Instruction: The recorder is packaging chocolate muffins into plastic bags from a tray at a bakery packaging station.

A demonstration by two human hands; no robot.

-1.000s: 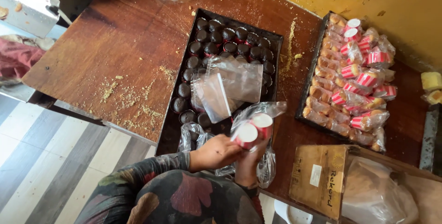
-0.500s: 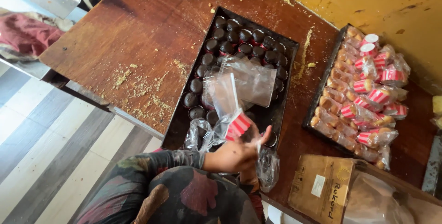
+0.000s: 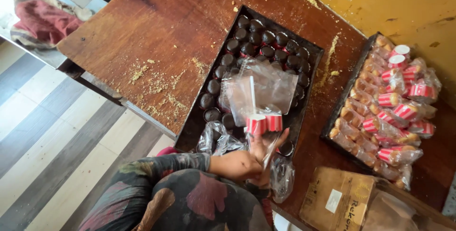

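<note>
Hands meet at the near edge of a worn wooden surface, where a person in a dark floral sleeve works over a black baking tray of chocolate-topped cupcakes. The left hand is closed around the gathered neck of a clear plastic bag, apparently pinching it so the contents cannot slip out. The right hand, largely hidden behind the left and the plastic, has its fingers curled on the same bag from the other side; how firm its grip is cannot be told. Inside the bag, at 12 o'clock from the hands, sit two cupcakes in red-and-white striped paper cups, held side by side and upright, seemingly so the tops stay clean.

Loose clear bags lie across the middle of the black tray, within easy reach of the hands, and more crumpled plastic rests at its near end. At 3 o'clock, well apart from the first tray, a second tray holds already bagged cakes, some in striped cups, laid in rows. A brown cardboard box stands at 4 o'clock. Crumbs scatter the wood at 10 o'clock, and a red cloth lies far off the table at upper left.
</note>
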